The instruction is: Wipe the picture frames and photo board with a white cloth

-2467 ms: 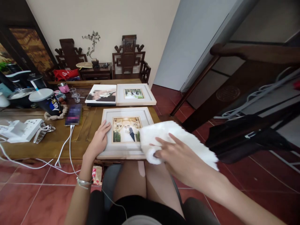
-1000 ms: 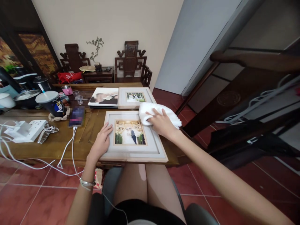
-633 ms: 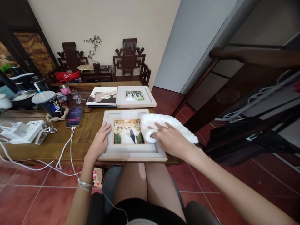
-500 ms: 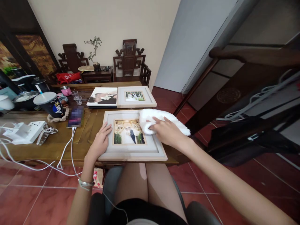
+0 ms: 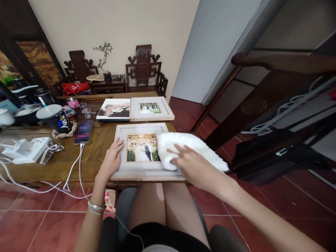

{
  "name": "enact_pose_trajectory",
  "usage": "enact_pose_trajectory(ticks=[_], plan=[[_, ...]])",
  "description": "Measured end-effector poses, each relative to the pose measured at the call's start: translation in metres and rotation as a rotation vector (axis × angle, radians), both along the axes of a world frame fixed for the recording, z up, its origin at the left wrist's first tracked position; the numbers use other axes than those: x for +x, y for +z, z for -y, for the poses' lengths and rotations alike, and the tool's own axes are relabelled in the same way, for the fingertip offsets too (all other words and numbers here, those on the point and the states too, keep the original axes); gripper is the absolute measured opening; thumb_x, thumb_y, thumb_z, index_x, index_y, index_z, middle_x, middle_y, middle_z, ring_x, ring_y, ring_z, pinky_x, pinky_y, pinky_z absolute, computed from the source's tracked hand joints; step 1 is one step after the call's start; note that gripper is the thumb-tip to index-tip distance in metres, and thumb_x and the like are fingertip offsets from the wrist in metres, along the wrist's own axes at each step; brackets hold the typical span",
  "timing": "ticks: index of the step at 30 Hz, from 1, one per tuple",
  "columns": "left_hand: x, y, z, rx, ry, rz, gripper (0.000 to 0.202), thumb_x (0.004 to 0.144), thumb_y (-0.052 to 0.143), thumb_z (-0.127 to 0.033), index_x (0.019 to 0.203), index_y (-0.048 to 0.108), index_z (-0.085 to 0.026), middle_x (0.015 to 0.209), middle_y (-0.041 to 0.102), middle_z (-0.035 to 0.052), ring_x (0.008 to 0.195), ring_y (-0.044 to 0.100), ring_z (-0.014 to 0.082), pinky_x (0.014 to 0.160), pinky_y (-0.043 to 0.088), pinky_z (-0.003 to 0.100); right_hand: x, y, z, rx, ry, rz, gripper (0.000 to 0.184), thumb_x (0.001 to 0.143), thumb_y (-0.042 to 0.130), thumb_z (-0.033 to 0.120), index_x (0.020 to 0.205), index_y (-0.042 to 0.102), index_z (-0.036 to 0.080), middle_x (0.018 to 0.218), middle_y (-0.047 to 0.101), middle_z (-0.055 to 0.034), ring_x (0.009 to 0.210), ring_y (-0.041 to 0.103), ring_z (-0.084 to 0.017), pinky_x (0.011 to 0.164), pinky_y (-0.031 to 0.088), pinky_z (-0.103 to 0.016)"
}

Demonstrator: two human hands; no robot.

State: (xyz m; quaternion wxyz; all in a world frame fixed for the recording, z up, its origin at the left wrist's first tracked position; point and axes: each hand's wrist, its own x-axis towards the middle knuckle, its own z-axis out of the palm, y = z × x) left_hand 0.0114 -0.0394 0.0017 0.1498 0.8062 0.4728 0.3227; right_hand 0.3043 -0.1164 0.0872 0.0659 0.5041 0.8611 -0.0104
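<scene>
Found at centre of view: wedding photo frame (image 5: pixel 143 148), laid flat on the wooden surface (image 5: pixel 98 155), presumably for firm backing. Held along the left border by the left hand (image 5: pixel 112 157), with fingers laid flat, likely against sliding. Covered at right by white plush towel (image 5: pixel 196 141), under the right hand (image 5: pixel 187 159); grip spread on top, cannot tell whether pinching. Set at upper centre, perhaps for room: second photo frame (image 5: pixel 151 109).
</scene>
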Motion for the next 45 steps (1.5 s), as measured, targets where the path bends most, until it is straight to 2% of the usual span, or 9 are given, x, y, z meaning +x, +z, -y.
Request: enact_pose_trajectory(ticks=[3,6,10,18,21,31,35,39,45], plan=[[-0.001,-0.001,0.000,0.012,-0.012,-0.009,0.051,0.083,0.037,-0.005,0.128,0.060,-0.011,0.138,0.056,0.0122,0.141,0.037,0.0237,0.118,0.030,0.050,0.005,0.007,0.022,-0.074,0.032,-0.052,0.051,0.062,0.044,-0.007,0.097,0.074,0.016,0.137,0.057,-0.0131,0.137,0.038,-0.033,0.109,0.035,-0.052],[-0.001,-0.001,0.000,0.016,-0.020,-0.010,0.050,0.083,0.037,-0.005,0.128,0.060,-0.010,0.139,0.056,0.0126,0.141,0.036,0.0238,0.118,0.030,0.049,0.004,0.013,0.023,-0.110,0.006,-0.036,0.052,0.063,0.043,-0.007,0.097,0.074,0.018,0.127,0.064,-0.0139,0.136,0.040,-0.032,0.109,0.036,-0.051],[-0.001,0.000,0.001,-0.004,-0.024,0.006,0.051,0.083,0.037,-0.005,0.128,0.060,-0.012,0.140,0.055,0.0115,0.142,0.035,0.0235,0.118,0.029,0.050,-0.002,0.013,-0.004,-0.087,-0.046,0.019,0.052,0.066,0.042,-0.005,0.102,0.073,0.016,0.123,0.066,-0.0163,0.134,0.043,-0.032,0.107,0.038,-0.049],[0.000,0.000,0.001,-0.029,-0.002,0.047,0.048,0.083,0.039,-0.005,0.125,0.062,-0.012,0.138,0.057,0.0123,0.141,0.037,0.0246,0.118,0.029,0.050,0.004,-0.016,-0.067,0.137,-0.101,-0.057,0.051,0.071,0.041,-0.005,0.109,0.071,0.012,0.143,0.051,-0.0145,0.139,0.035,-0.034,0.105,0.037,-0.052],[0.001,0.000,0.001,-0.012,0.013,0.037,0.048,0.084,0.038,-0.006,0.125,0.062,-0.009,0.137,0.058,0.0140,0.140,0.039,0.0247,0.118,0.030,0.049,0.004,-0.017,-0.058,0.136,-0.057,-0.045,0.053,0.068,0.041,-0.007,0.108,0.071,0.011,0.143,0.050,-0.0144,0.141,0.030,-0.035,0.106,0.034,-0.057],[0.002,0.000,0.001,-0.003,0.010,0.024,0.049,0.083,0.038,-0.005,0.125,0.062,-0.010,0.137,0.058,0.0123,0.140,0.038,0.0251,0.118,0.030,0.049,0.008,0.002,0.027,-0.095,0.031,-0.118,0.054,0.062,0.041,-0.008,0.094,0.074,0.019,0.132,0.061,-0.0118,0.137,0.038,-0.031,0.111,0.031,-0.056],[0.004,-0.001,0.002,0.004,0.036,0.020,0.051,0.082,0.038,-0.004,0.126,0.062,-0.012,0.137,0.058,0.0106,0.139,0.039,0.0252,0.118,0.031,0.050,-0.004,0.008,0.030,-0.132,0.043,-0.129,0.047,0.064,0.043,-0.006,0.090,0.074,0.018,0.134,0.059,-0.0135,0.138,0.036,-0.033,0.112,0.023,-0.062],[0.005,0.001,0.003,-0.006,0.041,0.008,0.051,0.081,0.038,-0.004,0.126,0.062,-0.010,0.137,0.058,0.0118,0.140,0.039,0.0257,0.118,0.031,0.049,-0.036,0.013,0.022,-0.184,0.105,-0.137,0.040,0.068,0.046,-0.003,0.090,0.073,0.016,0.132,0.060,-0.0149,0.138,0.035,-0.034,0.113,0.019,-0.062],[0.004,0.003,0.003,-0.015,0.040,-0.009,0.051,0.082,0.037,-0.004,0.126,0.061,-0.011,0.137,0.058,0.0110,0.140,0.039,0.0250,0.118,0.030,0.050,-0.084,-0.002,0.004,-0.128,0.294,-0.257,0.033,0.070,0.048,-0.002,0.090,0.070,0.011,0.125,0.064,-0.0181,0.135,0.038,-0.037,0.110,0.024,-0.063]])
